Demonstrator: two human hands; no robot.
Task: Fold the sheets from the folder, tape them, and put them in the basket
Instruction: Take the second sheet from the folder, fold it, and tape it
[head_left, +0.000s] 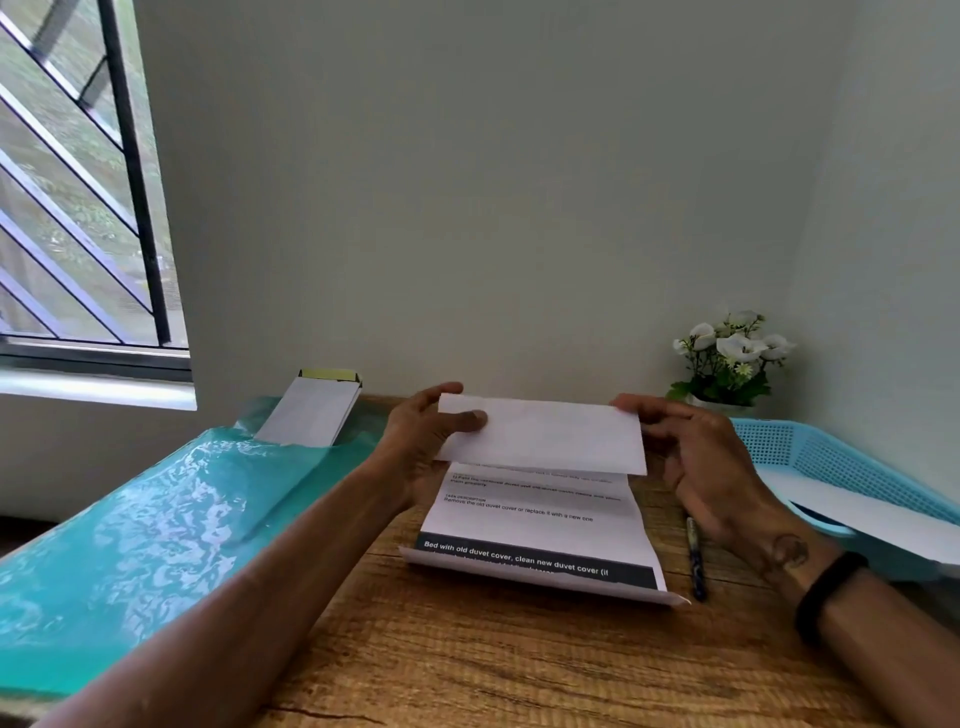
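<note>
A pale wall (519, 182) fills the upper centre of the frame, with a barred window (78, 182) at the upper left. Below it the wooden tabletop (493, 660) spreads across the lower part of the frame. A glossy teal folder (145, 519) covers its left side, running from the lower left edge up towards the wall, and a stack of white sheets (311, 415) sticks out of its far end, left of centre. At the right edge sits a light blue mesh basket (810, 452), with a white folded paper (872, 514) lying across its near rim.

In the middle of the frame a printed sheet (540, 499) rests with its near end on the tabletop, the dark printed band towards the bottom, while its far end is lifted and turned over towards the viewer so the blank back shows. The left hand (421, 447) pinches the left edge of that folded-over flap, thumb on top and fingers curled behind. The right hand (696, 457) holds the flap's right edge, fingers curled round it; a black band (826, 597) circles that wrist.

White flowers (732, 353) in a pot stand against the wall, right of centre, behind the basket. A dark pen (695, 558) lies on the tabletop just right of the sheet.
</note>
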